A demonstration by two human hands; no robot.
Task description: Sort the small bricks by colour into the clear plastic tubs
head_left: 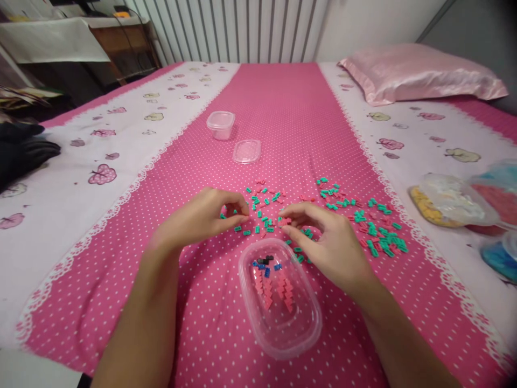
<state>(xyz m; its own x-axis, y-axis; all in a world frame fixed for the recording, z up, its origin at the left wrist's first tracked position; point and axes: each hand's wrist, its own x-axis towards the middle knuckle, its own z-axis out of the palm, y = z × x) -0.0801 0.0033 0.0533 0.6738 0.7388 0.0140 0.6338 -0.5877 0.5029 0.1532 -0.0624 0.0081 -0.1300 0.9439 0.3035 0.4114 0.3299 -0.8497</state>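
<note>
My right hand (pixel 329 242) pinches a short piece of joined pink building bricks (pixel 285 221) between thumb and fingertips. To its left, my left hand (pixel 210 215) has thumb and forefinger brought together; whatever is between them is too small to make out. Loose green bricks (pixel 264 221) and some pink ones lie on the bedsheet around and between both hands. Just in front of me, a clear plastic lid or shallow tray (pixel 283 337) bears zigzag rows of joined pink bricks (pixel 269 293), with a few blue bricks (pixel 267 272) and black bricks (pixel 264 261) at its far end.
More green bricks (pixel 388 242) are scattered to the right. A lidded clear tub (pixel 221 126) and a loose lid (pixel 247 151) stand farther back. Bags of yellow pieces (pixel 434 205) and red pieces (pixel 501 199), plus a blue-filled tub (pixel 501 258), sit at right; a pillow (pixel 420 73) lies behind.
</note>
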